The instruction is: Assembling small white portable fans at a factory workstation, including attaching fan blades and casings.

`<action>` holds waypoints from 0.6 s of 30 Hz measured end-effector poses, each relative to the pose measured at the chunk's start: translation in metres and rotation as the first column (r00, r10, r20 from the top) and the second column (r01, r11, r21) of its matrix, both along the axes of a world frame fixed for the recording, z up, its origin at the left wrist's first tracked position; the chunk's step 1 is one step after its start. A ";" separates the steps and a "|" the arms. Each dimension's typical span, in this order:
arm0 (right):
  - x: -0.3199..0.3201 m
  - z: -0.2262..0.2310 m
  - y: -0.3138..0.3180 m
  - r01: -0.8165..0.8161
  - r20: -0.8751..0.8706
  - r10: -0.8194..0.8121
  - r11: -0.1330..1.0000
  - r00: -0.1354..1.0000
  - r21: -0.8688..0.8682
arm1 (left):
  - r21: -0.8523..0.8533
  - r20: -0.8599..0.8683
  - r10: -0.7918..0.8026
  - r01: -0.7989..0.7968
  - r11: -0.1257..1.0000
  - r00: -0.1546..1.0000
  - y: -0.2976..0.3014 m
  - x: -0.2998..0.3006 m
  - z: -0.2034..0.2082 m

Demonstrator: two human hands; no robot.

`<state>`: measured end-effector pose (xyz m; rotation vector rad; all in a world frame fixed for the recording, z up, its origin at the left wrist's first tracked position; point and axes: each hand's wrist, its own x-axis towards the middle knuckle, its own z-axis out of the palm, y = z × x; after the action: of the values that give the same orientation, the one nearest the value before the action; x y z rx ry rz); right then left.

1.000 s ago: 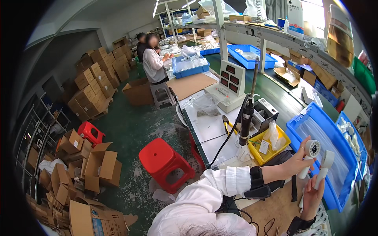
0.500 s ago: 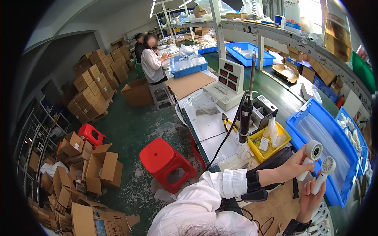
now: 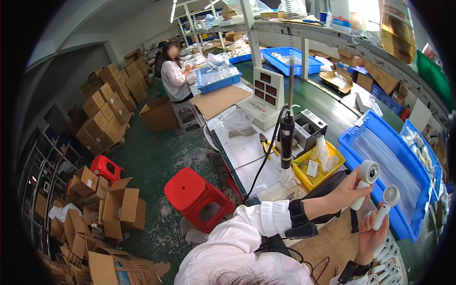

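White handheld fan [image 3: 368,173] is held near the blue tray [image 3: 418,209], its handle clasped in the grip of the left hand [image 3: 343,194]; a second fan [image 3: 390,195], alongside, is likewise clasped by the right hand [image 3: 369,237].

We missed parts of the upper fan [image 3: 368,173] and the lower fan [image 3: 390,195] (behind the left hand [image 3: 343,194] and the right hand [image 3: 371,238]). The picture's lower edge cropped the fan cluster [image 3: 389,264], and at the tabletop's [image 3: 241,151] left edge a co-worker [image 3: 174,80] mostly hid another person [image 3: 159,61].
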<state>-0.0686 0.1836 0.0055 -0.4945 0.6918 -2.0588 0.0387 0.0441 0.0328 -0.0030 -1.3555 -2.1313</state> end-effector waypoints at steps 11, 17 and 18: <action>-0.003 -0.008 0.013 0.015 0.101 -0.013 1.000 0.995 -0.019 | -0.073 -0.052 0.224 -0.227 0.971 0.973 -0.013 0.011 0.001; -0.003 -0.009 0.020 -0.024 0.078 0.029 0.998 0.997 -0.062 | -0.005 0.064 0.197 -0.197 0.980 0.978 -0.010 0.015 0.002; -0.003 -0.011 0.018 -0.021 0.080 0.026 0.998 0.996 -0.058 | -0.067 0.074 0.161 -0.156 0.985 0.984 -0.002 0.012 0.000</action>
<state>-0.0719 0.2013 -0.0059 -0.4477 0.5780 -2.0695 0.0512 0.0418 0.0332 0.1609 -1.4173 -1.9752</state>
